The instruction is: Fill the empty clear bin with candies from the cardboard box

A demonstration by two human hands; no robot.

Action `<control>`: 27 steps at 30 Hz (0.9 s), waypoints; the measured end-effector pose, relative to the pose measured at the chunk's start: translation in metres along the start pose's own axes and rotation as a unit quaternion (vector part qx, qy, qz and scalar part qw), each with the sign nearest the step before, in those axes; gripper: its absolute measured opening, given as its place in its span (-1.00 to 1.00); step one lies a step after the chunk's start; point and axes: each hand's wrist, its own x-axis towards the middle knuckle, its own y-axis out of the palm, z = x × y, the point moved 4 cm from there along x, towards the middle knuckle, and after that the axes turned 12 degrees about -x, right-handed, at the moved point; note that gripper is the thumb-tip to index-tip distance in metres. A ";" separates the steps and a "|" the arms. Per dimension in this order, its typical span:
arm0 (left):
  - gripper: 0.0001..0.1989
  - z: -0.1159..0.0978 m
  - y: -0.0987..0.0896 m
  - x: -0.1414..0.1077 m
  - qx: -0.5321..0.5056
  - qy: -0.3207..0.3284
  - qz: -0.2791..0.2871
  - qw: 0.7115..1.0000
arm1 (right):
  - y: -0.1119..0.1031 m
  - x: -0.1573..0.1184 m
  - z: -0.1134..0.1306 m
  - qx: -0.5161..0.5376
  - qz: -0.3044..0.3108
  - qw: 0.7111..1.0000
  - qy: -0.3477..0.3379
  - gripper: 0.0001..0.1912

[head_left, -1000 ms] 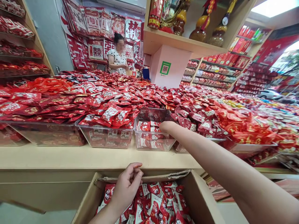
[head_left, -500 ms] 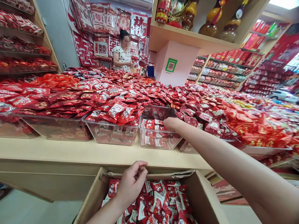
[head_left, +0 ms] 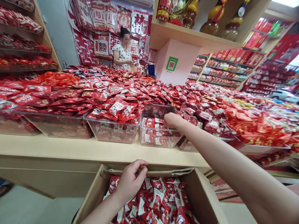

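Note:
My right hand (head_left: 173,120) reaches into a clear plastic bin (head_left: 161,107) on the counter, over small red-and-white packets (head_left: 148,122) laid in rows. Its fingers are bent down and mostly hidden, so whether they grip a packet cannot be told. Below, an open cardboard box (head_left: 205,193) holds many loose red-and-white packets (head_left: 158,196). Above the left part of this box is my left hand (head_left: 134,177), fingers loosely curled in, near the box's front flap. No packet shows in it.
Heaped bins of packets stand on both sides, one bin (head_left: 112,132) directly left. The counter edge (head_left: 70,152) runs between bins and box. A wooden shelf (head_left: 187,39) overhangs on the right. Behind the heaps stands a person (head_left: 122,54) in a dotted top.
My right hand shifts slightly within the bin, and more of its bent fingers shows. My left hand stays almost in place. The view tilts a little.

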 end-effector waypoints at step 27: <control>-0.29 0.019 0.018 -0.028 0.184 -0.166 0.329 0.911 | 0.163 -0.181 0.117 0.423 0.052 0.891 -0.157 -0.85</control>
